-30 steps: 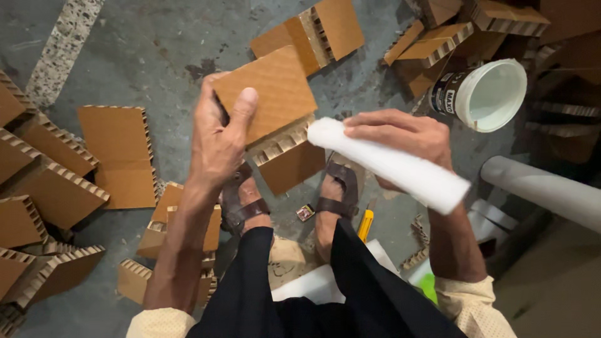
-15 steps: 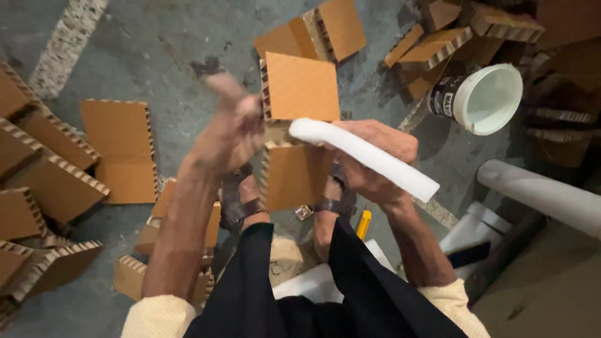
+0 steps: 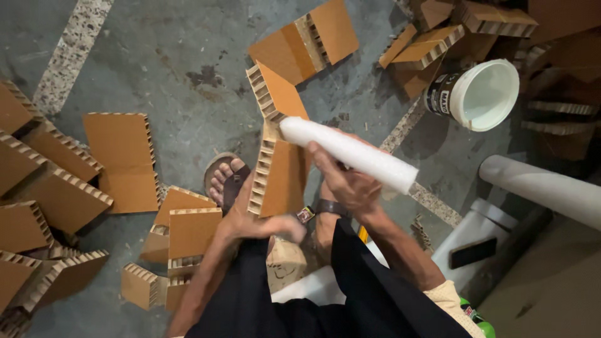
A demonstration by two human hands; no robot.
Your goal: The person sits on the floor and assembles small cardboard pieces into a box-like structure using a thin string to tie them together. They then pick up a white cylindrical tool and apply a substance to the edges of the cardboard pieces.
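Above grey floor [image 3: 156,56], between your knees: your left hand [image 3: 250,220] clamped on lower end of cardboard piece [image 3: 282,175], holding it upright so honeycomb edge faces you. Your right hand [image 3: 347,181] wrapped tight round white tube [image 3: 350,154], its tip resting against upper cardboard piece [image 3: 275,94] where the two pieces meet. Sandalled foot [image 3: 226,178] just behind. White bucket [image 3: 482,94] lies near, mouth toward you. Cardboard offcuts [image 3: 122,159] scattered left, clear of hands.
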